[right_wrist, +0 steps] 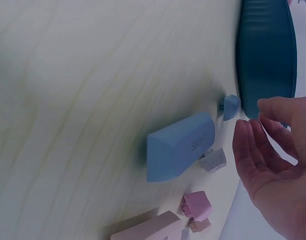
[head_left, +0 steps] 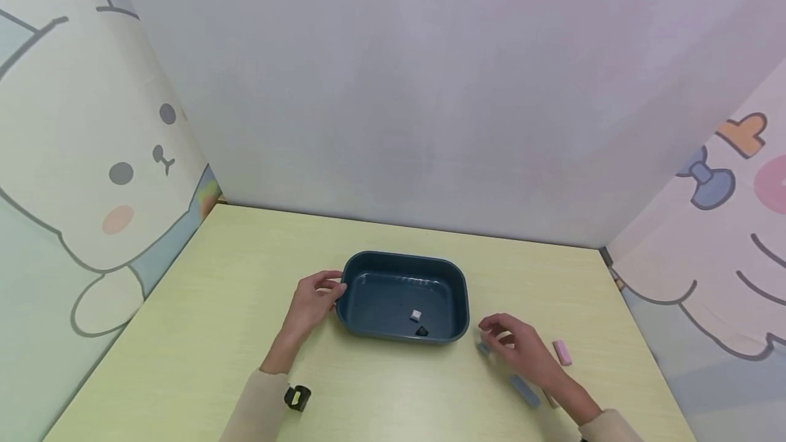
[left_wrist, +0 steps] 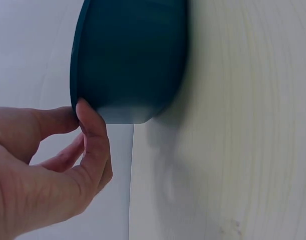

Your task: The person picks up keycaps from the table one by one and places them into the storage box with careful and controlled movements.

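Left hand (head_left: 313,302) pinches the left rim of the dark teal rectangular plastic tray (head_left: 374,292), thumb and fingertip (left_wrist: 87,117) touching its edge, other fingers loosely curled. Right hand (head_left: 518,346) hovers over the table right of the tray, fingers relaxed and slightly curled, holding nothing; nearest to it is a small blue keycap (right_wrist: 231,106), just beside the fingertips and near the tray's wall. Tray sits mid-table, holding a small pale pink keycap (head_left: 416,315) and a small black keycap (head_left: 421,331) near its front wall. Around the right hand: a long blue key-shaped block (right_wrist: 180,145), a small grey keycap (right_wrist: 214,160), a pink keycap (right_wrist: 197,204), a long pink block (head_left: 561,352). All on a pale yellow-green wood-grain table (head_left: 215,305).
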The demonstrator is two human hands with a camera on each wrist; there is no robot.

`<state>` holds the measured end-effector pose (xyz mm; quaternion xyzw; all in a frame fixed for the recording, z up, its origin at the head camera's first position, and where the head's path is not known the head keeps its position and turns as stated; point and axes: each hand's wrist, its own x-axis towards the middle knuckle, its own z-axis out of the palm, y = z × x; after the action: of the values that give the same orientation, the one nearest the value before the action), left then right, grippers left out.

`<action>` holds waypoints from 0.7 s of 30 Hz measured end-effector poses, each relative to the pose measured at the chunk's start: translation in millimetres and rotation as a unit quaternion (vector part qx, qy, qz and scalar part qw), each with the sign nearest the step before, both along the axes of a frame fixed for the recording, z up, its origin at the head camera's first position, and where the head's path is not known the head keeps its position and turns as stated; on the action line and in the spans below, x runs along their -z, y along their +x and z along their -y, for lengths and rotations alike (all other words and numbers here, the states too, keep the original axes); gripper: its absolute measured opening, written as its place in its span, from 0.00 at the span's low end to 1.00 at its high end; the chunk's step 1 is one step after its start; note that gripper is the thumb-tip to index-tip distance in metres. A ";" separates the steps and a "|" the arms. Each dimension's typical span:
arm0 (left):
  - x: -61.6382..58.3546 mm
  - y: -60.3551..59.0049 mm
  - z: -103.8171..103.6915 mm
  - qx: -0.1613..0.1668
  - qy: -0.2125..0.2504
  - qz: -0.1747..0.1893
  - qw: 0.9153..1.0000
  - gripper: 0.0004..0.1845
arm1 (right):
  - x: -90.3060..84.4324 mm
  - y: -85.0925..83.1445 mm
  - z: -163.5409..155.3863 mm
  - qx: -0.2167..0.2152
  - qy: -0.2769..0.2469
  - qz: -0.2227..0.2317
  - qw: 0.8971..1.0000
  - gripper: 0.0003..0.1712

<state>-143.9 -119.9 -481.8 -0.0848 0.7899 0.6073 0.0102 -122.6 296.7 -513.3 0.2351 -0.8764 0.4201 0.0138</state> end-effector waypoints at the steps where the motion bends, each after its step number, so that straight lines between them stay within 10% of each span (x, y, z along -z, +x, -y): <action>1: 0.1 -0.1 0.0 0.000 0.000 0.000 1.000 0.17 | -0.4 0.6 0.0 -0.002 0.001 -0.001 1.000 0.11; 21: 0.2 -0.4 -0.7 -0.002 -0.005 0.003 1.000 0.17 | -4.4 5.1 -2.4 -0.043 0.038 0.053 0.997 0.12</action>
<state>-144.3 -119.2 -481.9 -0.0883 0.7930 0.6027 0.0109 -117.5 299.1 -508.9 0.2507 -0.8804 0.3980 -0.0595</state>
